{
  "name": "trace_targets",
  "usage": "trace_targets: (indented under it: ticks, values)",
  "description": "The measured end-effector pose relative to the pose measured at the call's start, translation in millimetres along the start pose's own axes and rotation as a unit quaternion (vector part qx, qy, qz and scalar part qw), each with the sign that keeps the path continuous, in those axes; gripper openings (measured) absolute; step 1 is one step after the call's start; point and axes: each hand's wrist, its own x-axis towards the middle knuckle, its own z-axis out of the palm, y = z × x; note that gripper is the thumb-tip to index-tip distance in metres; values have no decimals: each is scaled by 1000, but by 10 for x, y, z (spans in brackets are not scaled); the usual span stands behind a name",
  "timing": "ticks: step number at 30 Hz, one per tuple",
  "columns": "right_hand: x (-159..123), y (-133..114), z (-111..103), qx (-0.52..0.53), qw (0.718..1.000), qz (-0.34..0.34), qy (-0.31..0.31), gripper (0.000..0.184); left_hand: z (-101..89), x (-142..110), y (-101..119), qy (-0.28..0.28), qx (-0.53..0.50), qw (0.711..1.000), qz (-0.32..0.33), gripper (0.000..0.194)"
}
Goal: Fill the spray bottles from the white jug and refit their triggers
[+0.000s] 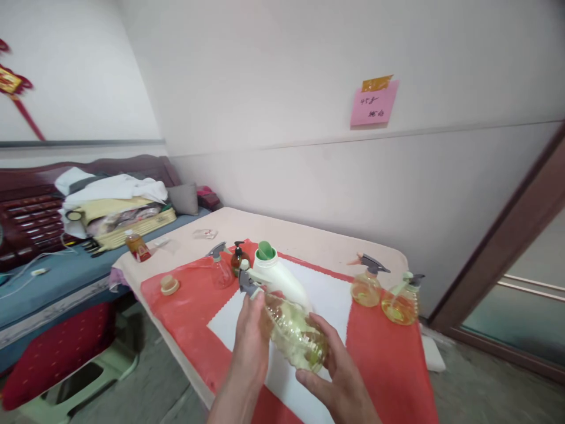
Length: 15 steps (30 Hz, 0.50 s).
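Observation:
A clear ribbed spray bottle (295,333) with a grey trigger head lies tilted between my hands, its head to the upper left. Yellowish liquid shows inside it. My left hand (252,333) is closed around its neck end, just under the trigger. At the base end, my right hand (338,368) grips the bottle between thumb and fingers. Right behind it stands a white jug (286,280) with a green mouth, partly hidden by the held bottle. A white sheet (324,282) lies beneath them on a red cloth (185,318).
An empty-looking spray bottle (222,274) and a brown pump bottle (239,262) stand left of the jug. Two spray bottles with yellow liquid (365,290) (401,307) are at the right. A pale cap (169,285) and an amber bottle (138,246) sit farther left. A red-topped stool (66,353) is beside the table.

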Motion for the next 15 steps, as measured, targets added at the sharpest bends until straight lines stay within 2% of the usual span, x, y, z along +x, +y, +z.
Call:
trace_targets:
  ticks: [2, 4, 6, 7, 9, 10, 12, 15]
  values:
    - [16, -6, -17, -26, 1000, -11, -8, 80, 8, -9, 28, 10, 27, 999, 23, 35]
    - [37, -46, -27, -34, 999, -26, 9, 79, -50, 35, 163, 35, 42, 996, 68, 34]
    - [64, -119, -40, -29, 998, -19, 60, 74, -201, 133, 401, 99, 78, 981, 148, 33]
    - [78, -163, -51, -26, 996, -4, 90, 71, -308, 200, 542, 155, 118, 961, 198, 31]
    - [105, -253, -88, -23, 990, 30, 137, 68, -558, 366, 817, 280, 242, 879, 301, 30]
    - [114, -292, -112, -21, 987, 42, 156, 67, -686, 465, 931, 300, 260, 862, 317, 30]
    - [125, -346, -162, -16, 981, 55, 183, 67, -919, 695, 1078, 317, 277, 846, 328, 32]
    - [128, -367, -213, -12, 979, 60, 195, 69, -1185, 1081, 1100, 320, 313, 843, 299, 29]
